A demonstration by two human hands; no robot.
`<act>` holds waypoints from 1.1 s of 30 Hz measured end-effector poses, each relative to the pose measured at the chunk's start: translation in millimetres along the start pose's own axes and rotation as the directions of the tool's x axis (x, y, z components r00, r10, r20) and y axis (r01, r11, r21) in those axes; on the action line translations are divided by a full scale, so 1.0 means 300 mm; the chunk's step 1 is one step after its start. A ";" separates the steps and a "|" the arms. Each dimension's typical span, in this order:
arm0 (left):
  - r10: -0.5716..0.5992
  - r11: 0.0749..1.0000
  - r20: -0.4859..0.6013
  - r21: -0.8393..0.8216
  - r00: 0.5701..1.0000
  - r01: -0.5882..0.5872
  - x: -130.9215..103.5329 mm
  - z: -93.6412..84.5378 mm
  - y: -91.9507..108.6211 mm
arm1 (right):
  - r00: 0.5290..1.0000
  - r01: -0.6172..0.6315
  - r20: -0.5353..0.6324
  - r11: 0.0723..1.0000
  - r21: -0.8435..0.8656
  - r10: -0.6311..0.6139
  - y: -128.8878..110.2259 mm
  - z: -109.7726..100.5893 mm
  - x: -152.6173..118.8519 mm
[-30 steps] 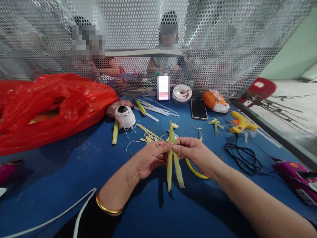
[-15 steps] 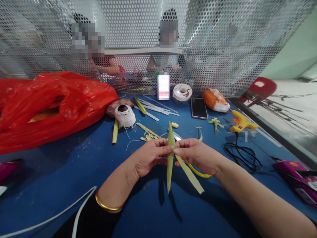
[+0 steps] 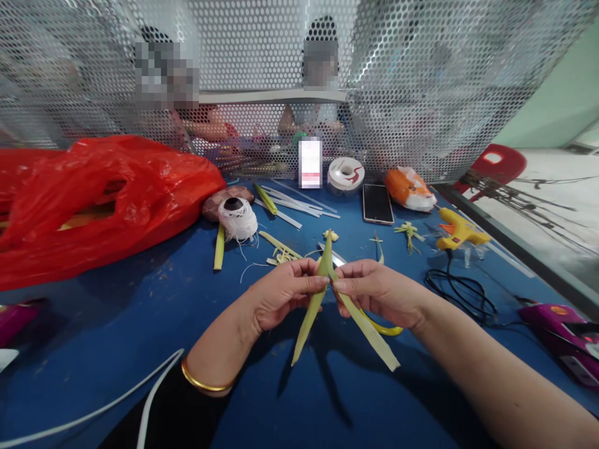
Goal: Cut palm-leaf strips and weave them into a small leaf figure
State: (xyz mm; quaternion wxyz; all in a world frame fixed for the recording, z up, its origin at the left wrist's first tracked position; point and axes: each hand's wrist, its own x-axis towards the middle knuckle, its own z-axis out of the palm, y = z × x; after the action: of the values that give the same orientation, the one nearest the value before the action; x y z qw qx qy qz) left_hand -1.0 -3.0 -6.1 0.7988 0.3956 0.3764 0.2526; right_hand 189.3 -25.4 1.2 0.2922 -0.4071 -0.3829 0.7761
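Note:
A pale green leaf strip point(image 3: 372, 332) is folded into a point at its top, and its two tails spread downward over the blue table point(image 3: 187, 312). My left hand point(image 3: 290, 293) pinches the left side of the fold between thumb and fingers. On the right side, my right hand point(image 3: 369, 290) pinches the other tail close to the fold. Yellow scissor handles point(image 3: 386, 329) show partly below my right hand, and the blade lies behind the leaf. Leaf scraps point(image 3: 281, 255) rest beyond my left hand.
A red plastic bag point(image 3: 107, 206) fills the left. Behind are a thread ball point(image 3: 238, 219), white strips point(image 3: 294, 202), ribbon spool point(image 3: 345, 174), phone point(image 3: 377, 204) and tissue pack point(image 3: 409, 189). A yellow glue gun point(image 3: 461, 231) with black cable lies right. Metal mesh point(image 3: 271, 50) stands behind.
The leaf's two tails have spread wider apart, the left one swinging left and the right one right. Its tip has shifted slightly right. Both hands keep their pinch.

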 end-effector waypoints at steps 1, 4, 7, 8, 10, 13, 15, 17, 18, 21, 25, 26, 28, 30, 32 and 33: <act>0.002 1.000 -0.002 0.008 1.000 -0.002 0.000 -0.002 0.001 | 1.000 0.007 -0.002 1.000 -0.003 -0.007 -0.003 0.000 -0.002; 0.012 0.999 -0.024 0.030 1.000 -0.011 0.001 -0.003 0.003 | 1.000 0.019 0.010 1.000 0.009 -0.019 -0.008 0.001 -0.005; 0.006 0.999 -0.056 0.044 0.998 -0.003 0.001 -0.001 0.005 | 0.999 0.025 0.022 0.999 0.021 -0.026 -0.010 0.002 -0.007; 0.004 0.999 -0.065 0.046 0.998 -0.001 0.002 0.000 0.005 | 0.999 0.030 0.020 0.999 0.021 -0.031 -0.011 0.003 -0.008; 0.007 0.999 -0.076 0.043 0.997 -0.003 0.004 0.001 0.005 | 0.999 0.039 0.016 0.999 0.015 -0.039 -0.014 0.003 -0.009; 0.008 1.000 -0.089 0.015 0.996 -0.007 0.009 0.000 0.001 | 0.999 0.043 0.010 0.999 0.008 -0.043 -0.017 0.002 -0.009; 0.000 1.000 -0.107 -0.008 0.994 -0.001 0.013 -0.002 -0.001 | 0.999 0.048 0.017 0.999 0.012 -0.048 -0.017 0.002 -0.009; -0.004 1.000 -0.127 -0.019 0.992 0.002 0.017 -0.005 -0.002 | 0.998 0.055 0.031 0.998 0.021 -0.056 -0.018 0.001 -0.011; -0.003 1.000 -0.136 -0.019 0.991 0.000 0.018 -0.006 -0.002 | 0.998 0.057 0.038 0.998 0.026 -0.058 -0.019 0.001 -0.012; 0.000 1.000 -0.157 -0.016 0.988 -0.002 0.023 -0.010 -0.003 | 0.997 0.060 0.049 0.997 0.038 -0.062 -0.023 0.002 -0.020; -0.004 1.000 -0.188 -0.017 0.982 0.001 0.025 -0.011 -0.003 | 0.996 0.071 0.059 0.997 0.042 -0.073 -0.029 0.006 -0.029; -0.004 1.000 -0.191 -0.017 0.981 0.001 0.026 -0.012 -0.003 | 0.995 0.075 0.066 0.996 0.043 -0.078 -0.030 0.008 -0.031; -0.003 1.000 -0.192 -0.015 0.981 0.000 0.027 -0.013 -0.003 | 0.992 0.084 0.087 0.995 0.050 -0.088 -0.031 0.011 -0.036; 0.001 1.000 -0.200 -0.010 0.980 -0.003 0.029 -0.015 -0.004 | 0.989 0.088 0.114 0.994 0.062 -0.094 -0.032 0.013 -0.041; 0.002 1.000 -0.220 -0.004 0.976 -0.003 0.032 -0.018 -0.005 | 0.985 0.093 0.141 0.993 0.072 -0.102 -0.033 0.014 -0.047; 0.000 1.000 -0.234 0.000 0.972 0.000 0.034 -0.020 -0.005 | 0.982 0.095 0.155 0.992 0.078 -0.106 -0.033 0.014 -0.050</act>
State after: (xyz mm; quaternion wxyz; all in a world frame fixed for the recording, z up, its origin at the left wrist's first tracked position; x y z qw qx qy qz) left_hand 0.5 6.0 -13.9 0.7490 0.3630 0.4678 0.2974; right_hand 194.6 -33.0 17.2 0.3137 -0.3137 -0.3974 0.8032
